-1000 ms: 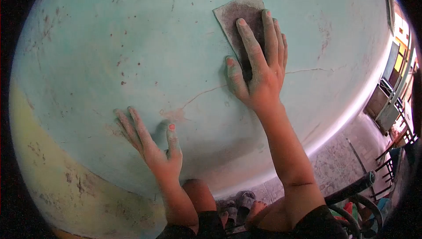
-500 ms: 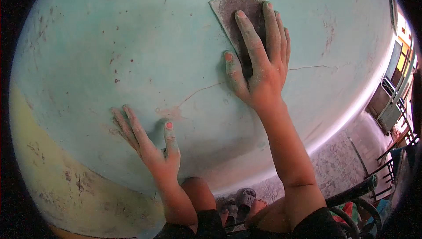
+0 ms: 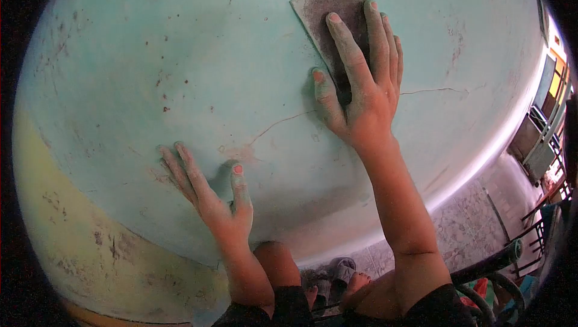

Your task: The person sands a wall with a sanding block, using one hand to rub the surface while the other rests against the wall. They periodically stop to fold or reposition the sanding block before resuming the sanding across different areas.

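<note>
While the right hand (image 3: 361, 80) presses sandpaper (image 3: 330, 11) flat at upper centre, the left hand (image 3: 214, 197) rests open on a cracked turquoise wall (image 3: 150, 68); tiled floor (image 3: 463, 225) lower right.

A lived-in home under repair: the wall (image 3: 198, 56) before the hands is old turquoise paint, pitted and cracked, yellow low to the left. Below the right arm lie a tiled floor (image 3: 463, 225), slippers (image 3: 340, 270) and metal railings (image 3: 542, 219).
</note>
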`<state>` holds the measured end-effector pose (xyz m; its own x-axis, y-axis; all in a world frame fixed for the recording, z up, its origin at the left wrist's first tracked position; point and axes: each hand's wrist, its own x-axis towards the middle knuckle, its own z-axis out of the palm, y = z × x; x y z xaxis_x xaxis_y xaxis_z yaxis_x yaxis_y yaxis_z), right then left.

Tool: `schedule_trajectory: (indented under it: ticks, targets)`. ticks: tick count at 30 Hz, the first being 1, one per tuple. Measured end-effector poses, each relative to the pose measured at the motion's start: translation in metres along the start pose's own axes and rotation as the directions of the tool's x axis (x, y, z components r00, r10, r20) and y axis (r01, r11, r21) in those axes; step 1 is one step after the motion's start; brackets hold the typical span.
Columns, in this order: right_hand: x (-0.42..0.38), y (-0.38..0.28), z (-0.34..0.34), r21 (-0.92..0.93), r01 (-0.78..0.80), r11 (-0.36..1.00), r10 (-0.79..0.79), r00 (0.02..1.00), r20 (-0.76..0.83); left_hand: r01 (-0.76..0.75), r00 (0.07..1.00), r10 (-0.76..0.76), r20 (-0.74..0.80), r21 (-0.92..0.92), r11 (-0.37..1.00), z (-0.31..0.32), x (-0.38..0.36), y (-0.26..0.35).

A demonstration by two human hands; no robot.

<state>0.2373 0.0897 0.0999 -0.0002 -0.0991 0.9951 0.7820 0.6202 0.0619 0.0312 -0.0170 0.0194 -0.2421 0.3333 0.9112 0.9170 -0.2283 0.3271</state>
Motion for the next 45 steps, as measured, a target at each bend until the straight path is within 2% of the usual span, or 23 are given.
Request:
schedule_trajectory:
  ticks: [2,9,11,20,45]
  targets:
    - [-0.0004,0.0010,0.0012,0.002,0.006,1.000,-0.006,1.000,-0.010,-0.007,1.000,0.007,0.001,0.056,0.998,0.0000,-0.0005,0.0003]
    - [-0.0011,0.0009,0.0019,0.009,0.002,1.000,-0.002,1.000,-0.014,0.006,1.000,-0.006,-0.012,0.003,1.000,0.0016,-0.0008,-0.0010]
    - [-0.0013,0.0011,0.0022,0.005,0.004,1.000,-0.004,1.000,-0.015,-0.020,1.000,0.019,0.010,0.068,0.998,-0.0003,-0.0003,-0.0009]
    - [-0.0007,-0.0005,0.0003,0.007,-0.012,1.000,0.012,1.000,0.001,0.000,1.000,0.000,-0.005,0.017,1.000,0.0014,-0.0012,-0.0016]
    - [0.0002,-0.0013,0.0002,-0.008,0.001,1.000,-0.001,1.000,-0.004,-0.021,1.000,0.021,0.005,0.058,0.998,-0.0010,0.0001,0.0000]
